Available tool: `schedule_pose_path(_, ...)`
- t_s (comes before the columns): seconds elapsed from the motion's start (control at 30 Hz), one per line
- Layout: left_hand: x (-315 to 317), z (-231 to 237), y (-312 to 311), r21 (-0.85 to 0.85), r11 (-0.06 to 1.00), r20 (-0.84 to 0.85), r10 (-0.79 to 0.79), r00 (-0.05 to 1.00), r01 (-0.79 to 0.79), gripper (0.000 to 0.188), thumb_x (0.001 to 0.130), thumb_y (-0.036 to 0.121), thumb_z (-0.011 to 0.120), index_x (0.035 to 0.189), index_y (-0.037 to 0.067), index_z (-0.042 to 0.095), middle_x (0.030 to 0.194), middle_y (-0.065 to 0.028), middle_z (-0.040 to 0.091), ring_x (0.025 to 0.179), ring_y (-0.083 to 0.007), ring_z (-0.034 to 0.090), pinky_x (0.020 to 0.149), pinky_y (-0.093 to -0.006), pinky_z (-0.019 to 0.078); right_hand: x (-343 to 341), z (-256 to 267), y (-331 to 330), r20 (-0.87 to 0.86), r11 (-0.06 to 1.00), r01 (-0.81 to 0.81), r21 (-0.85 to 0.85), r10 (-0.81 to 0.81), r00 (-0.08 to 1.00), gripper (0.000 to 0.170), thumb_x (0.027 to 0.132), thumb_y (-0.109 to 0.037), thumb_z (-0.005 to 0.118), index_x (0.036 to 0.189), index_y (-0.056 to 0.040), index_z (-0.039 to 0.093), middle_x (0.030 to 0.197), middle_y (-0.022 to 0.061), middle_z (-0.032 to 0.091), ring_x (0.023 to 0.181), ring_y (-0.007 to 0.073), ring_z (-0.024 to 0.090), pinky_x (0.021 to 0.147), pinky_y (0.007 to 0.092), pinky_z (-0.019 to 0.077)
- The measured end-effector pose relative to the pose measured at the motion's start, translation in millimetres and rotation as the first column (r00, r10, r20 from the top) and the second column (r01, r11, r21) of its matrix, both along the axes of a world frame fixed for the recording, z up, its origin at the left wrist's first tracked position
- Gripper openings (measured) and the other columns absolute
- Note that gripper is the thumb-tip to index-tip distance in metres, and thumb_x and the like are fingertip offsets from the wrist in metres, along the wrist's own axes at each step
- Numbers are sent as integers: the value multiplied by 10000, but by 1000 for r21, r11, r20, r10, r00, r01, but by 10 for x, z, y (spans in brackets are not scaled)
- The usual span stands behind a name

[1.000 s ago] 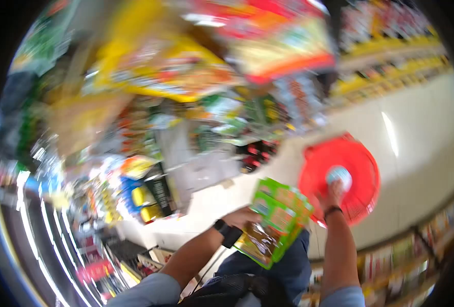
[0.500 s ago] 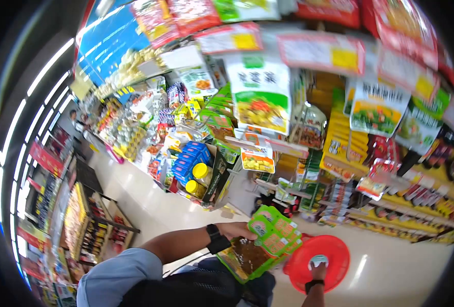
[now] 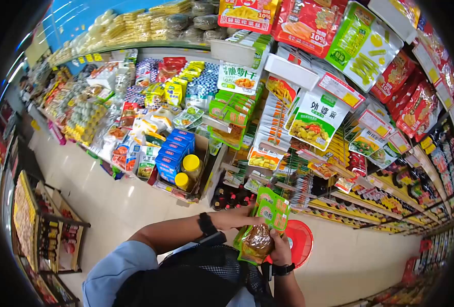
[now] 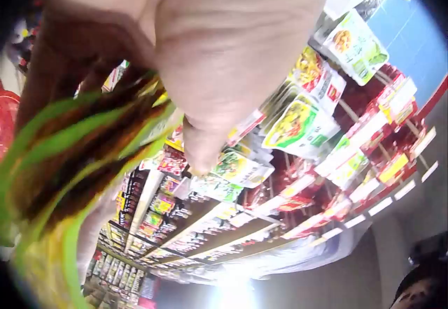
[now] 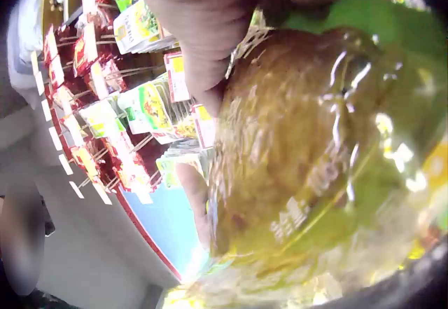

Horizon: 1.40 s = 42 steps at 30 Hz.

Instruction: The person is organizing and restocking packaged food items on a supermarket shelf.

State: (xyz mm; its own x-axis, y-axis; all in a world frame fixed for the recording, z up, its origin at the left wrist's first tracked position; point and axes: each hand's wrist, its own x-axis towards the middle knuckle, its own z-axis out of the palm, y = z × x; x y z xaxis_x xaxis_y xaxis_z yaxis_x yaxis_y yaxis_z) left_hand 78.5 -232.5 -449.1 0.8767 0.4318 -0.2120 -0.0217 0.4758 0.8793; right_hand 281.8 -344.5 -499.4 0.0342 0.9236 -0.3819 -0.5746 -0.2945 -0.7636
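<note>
Several green pouches of brown food (image 3: 260,238), stacked together with clear windows, are held upright before my body. My left hand (image 3: 232,219) grips them from the left, its fingers going behind the stack. In the left wrist view their green edges (image 4: 84,155) fan out beside the palm. My right hand (image 3: 280,248) pinches the lower right side, thumb on the front. Close up in the right wrist view, the front pouch's shiny window (image 5: 287,141) shows a brown piece inside. Behind the right hand, lower down, stands a red basket (image 3: 301,240), partly hidden by that hand and the pouches.
A shelf of hanging pickle pouches (image 3: 314,120) stands ahead. Left of it, a carton holds blue boxes (image 3: 173,156) and yellow-lidded jars (image 3: 191,163). A wooden rack of bottles (image 3: 58,230) stands at far left. Pale floor tiles (image 3: 360,245) lie on the right.
My right hand has come up out of the red basket, leaving the round item it touched there, and now holds the pouches with the left. The view has swung toward the shelves.
</note>
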Motion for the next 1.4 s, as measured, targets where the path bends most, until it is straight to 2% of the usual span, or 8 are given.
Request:
schedule_pose_path(0.13,-630,118,164,-108,985,-32,-142,989,138,659,948,320,615,1455,62,282,1405,-65,432,1260,-162,442,1060,-320,364,-321,83,-51,48,1000,13,-5,-13,999,468,862,-156,710,1267,-19,520,1179,73,631,1046,184,615,902,342,504)
schedule_pose_path(0.23,-860,-138,360,84,975,53,-211,976,206,732,942,297,630,1488,39,216,1478,-71,355,1326,-161,363,1089,-339,325,-578,184,49,86,999,34,37,-37,996,504,844,-154,734,1276,-21,512,1201,62,623,1071,185,602,934,347,483)
schedule_pose_path(0.43,-964,-90,533,253,967,31,8,1000,-15,534,898,228,695,1348,42,475,1291,-38,556,1192,-143,491,1037,-330,381,-822,184,119,-116,999,42,-12,-43,992,524,896,-186,655,1354,-34,449,1307,79,560,1176,208,551,1004,368,447)
schedule_pose_path(0.5,-974,-110,535,99,994,145,41,989,-56,529,899,204,693,1350,44,468,1279,-34,559,1175,-135,501,1018,-321,398,-855,238,165,-79,1000,22,-7,-23,997,500,899,-137,623,1358,-35,453,1306,80,561,1176,207,552,1011,370,444)
schedule_pose_path(0.73,-1116,-122,690,-186,978,9,-98,995,98,456,987,258,560,1367,25,461,1305,-41,547,1199,-122,484,1039,-316,375,-892,337,193,54,996,84,-17,-83,995,446,850,-63,690,1270,-56,542,1216,40,624,1109,161,585,957,329,462)
schedule_pose_path(0.83,-1097,-203,704,-108,989,66,-91,994,98,428,996,237,541,1364,31,471,1297,-37,554,1192,-117,489,1030,-308,381,-892,381,167,92,993,122,-7,-120,988,464,828,-41,718,1261,-59,552,1201,30,632,1091,149,592,945,318,465)
schedule_pose_path(0.97,-962,-178,718,138,986,0,99,995,-98,362,959,211,610,1263,21,564,1173,-17,633,1076,-100,556,959,-290,429,-902,499,146,154,985,173,21,-174,973,488,811,-34,737,1263,-59,552,1204,26,630,1092,147,588,949,314,456)
schedule_pose_path(1.4,-793,-263,677,-201,902,-121,364,923,-382,312,931,252,655,1177,60,637,1118,-5,658,1003,-94,594,883,-269,455,-301,2,-118,-206,942,333,49,-316,926,715,750,-220,765,1357,-25,442,1315,96,554,1187,277,551,1051,426,415)
